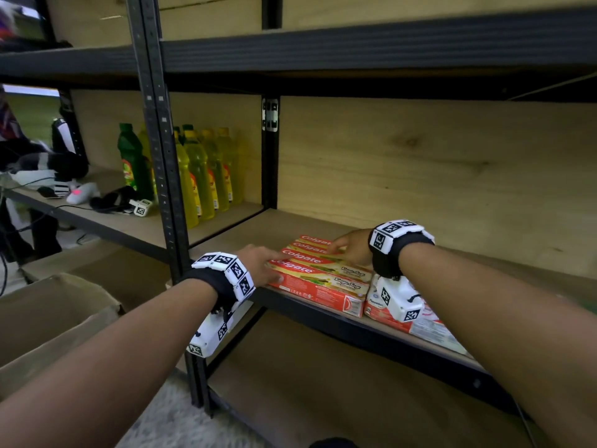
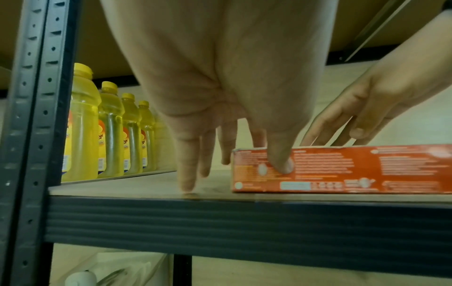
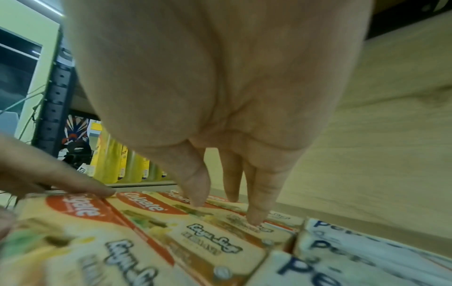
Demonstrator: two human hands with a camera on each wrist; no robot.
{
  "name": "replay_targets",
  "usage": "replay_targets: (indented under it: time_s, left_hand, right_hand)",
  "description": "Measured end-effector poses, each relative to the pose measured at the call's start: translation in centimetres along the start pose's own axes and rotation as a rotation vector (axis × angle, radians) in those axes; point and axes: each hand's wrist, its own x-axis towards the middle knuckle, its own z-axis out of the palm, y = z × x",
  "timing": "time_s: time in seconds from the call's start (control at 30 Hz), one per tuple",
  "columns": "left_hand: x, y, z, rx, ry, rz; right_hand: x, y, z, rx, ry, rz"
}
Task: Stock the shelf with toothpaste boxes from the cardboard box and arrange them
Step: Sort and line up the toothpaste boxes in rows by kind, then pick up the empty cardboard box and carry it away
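Observation:
Several red Colgate toothpaste boxes point(image 1: 318, 274) lie flat side by side at the front of the wooden shelf point(image 1: 258, 227). My left hand point(image 1: 271, 266) is at their left end with straight fingers. In the left wrist view its thumb presses the long front face of the nearest box point(image 2: 342, 170), and the other fingers point(image 2: 188, 174) point down at the shelf board point(image 2: 122, 186). My right hand point(image 1: 339, 248) rests straight fingertips point(image 3: 255, 216) on top of the rear Colgate boxes point(image 3: 151, 220). Neither hand grips a box. The cardboard box point(image 1: 55, 321) stands open at lower left.
White Pepsodent boxes point(image 1: 429, 328) lie right of the Colgate row, partly under my right wrist. Yellow and green bottles point(image 1: 200, 176) fill the neighbouring bay behind a black upright point(image 1: 161, 176). Bare shelf board stretches behind and to the right. Cables and gadgets point(image 1: 80, 194) sit far left.

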Motion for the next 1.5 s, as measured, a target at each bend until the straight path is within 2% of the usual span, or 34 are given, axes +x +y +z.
replay_targets:
  time_s: [0.13, 0.23, 0.33, 0.47, 0.53, 0.63, 0.77, 0.93, 1.1, 1.2, 1.37, 1.5]
  left_hand:
    - [-2.6, 4.0, -0.8, 0.008, 0.149, 0.138]
    - [-4.7, 8.3, -2.0, -0.015, 0.132, 0.247]
    - [-6.9, 13.0, -1.4, -0.092, -0.016, 0.280]
    - [-9.3, 18.1, 2.8, -0.238, -0.299, 0.248]
    - [-10.4, 20.5, 5.4, -0.250, -0.356, 0.269]
    - [-10.8, 22.9, 10.3, -0.206, -0.462, 0.283]
    - [-9.7, 24.3, 17.2, -0.134, -0.575, 0.272]
    - [-6.6, 24.4, 23.5, -0.123, -0.742, 0.187]
    - [-3.6, 23.8, 29.0, -0.173, -0.915, 0.017]
    - [-2.0, 23.2, 31.4, -0.189, -1.024, -0.087]
    - [-2.4, 22.7, 29.5, -0.289, -1.157, -0.284]
    - [-4.7, 23.7, 23.2, -0.397, -1.108, -0.373]
  right_hand:
    - [-5.4, 0.8, 0.2, 0.054, 0.052, -0.003]
    - [-10.4, 2.7, 0.7, 0.191, 0.033, 0.054]
    - [-15.3, 5.3, 2.5, 0.315, 0.004, 0.148]
    - [-20.8, 8.8, 6.6, 0.380, -0.089, 0.256]
    - [-23.0, 10.0, 9.1, 0.424, -0.174, 0.295]
    - [-24.7, 11.8, 13.8, 0.515, -0.230, 0.345]
    - [-23.9, 14.2, 20.5, 0.573, -0.304, 0.399]
    - [-20.7, 17.1, 27.9, 0.624, -0.430, 0.459]
    - [-16.7, 19.0, 34.9, 0.722, -0.664, 0.508]
    - [-15.6, 19.7, 36.9, 0.734, -0.712, 0.544]
    - [-17.1, 20.1, 33.7, 0.708, -0.722, 0.529]
    - [-19.7, 19.0, 27.8, 0.775, -0.731, 0.600]
